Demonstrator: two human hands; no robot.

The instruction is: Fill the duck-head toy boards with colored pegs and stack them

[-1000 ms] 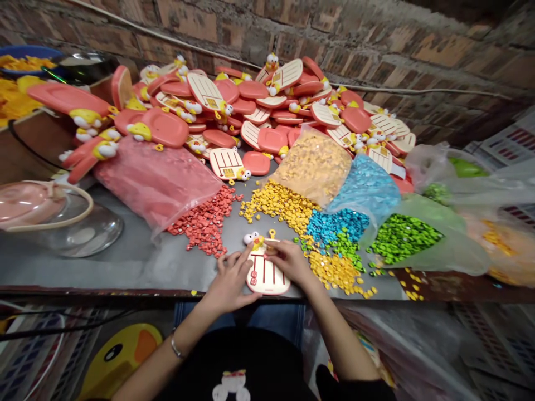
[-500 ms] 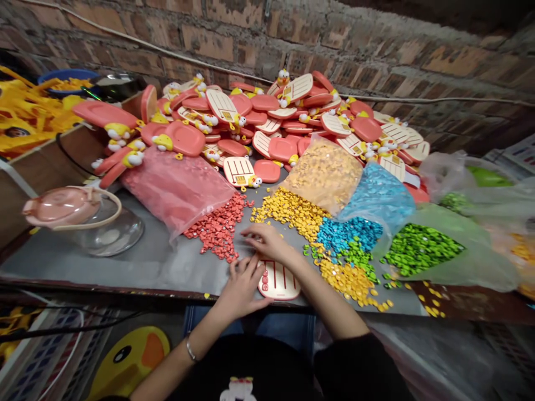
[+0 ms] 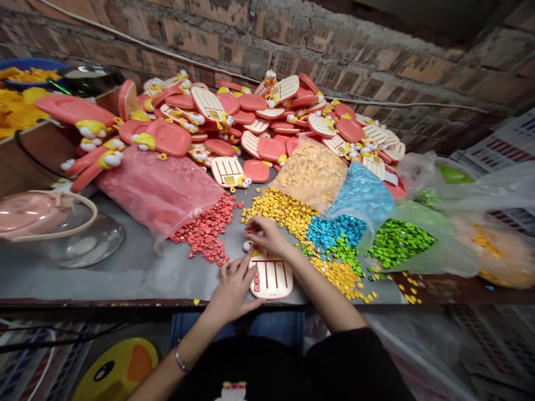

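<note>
A cream board with red slots lies at the table's front edge, several small red pieces in its left slot. My left hand rests on the board's left side with its fingers apart. Above the board's far end, my right hand has its fingertips pinched by a white toy eye; what is between them is too small to make out. Loose red pieces lie to the left, with yellow pieces, blue pieces and green pieces to the right.
Behind is a big pile of finished-looking red and cream boards. A pink bag, an orange bag and a blue bag lie before it. A glass jug stands left, beside a cardboard box.
My right hand has drawn its fingers together and shifted off the board's far end, uncovering the toy eye. My left hand stays on the board. The whole view has shifted slightly.
</note>
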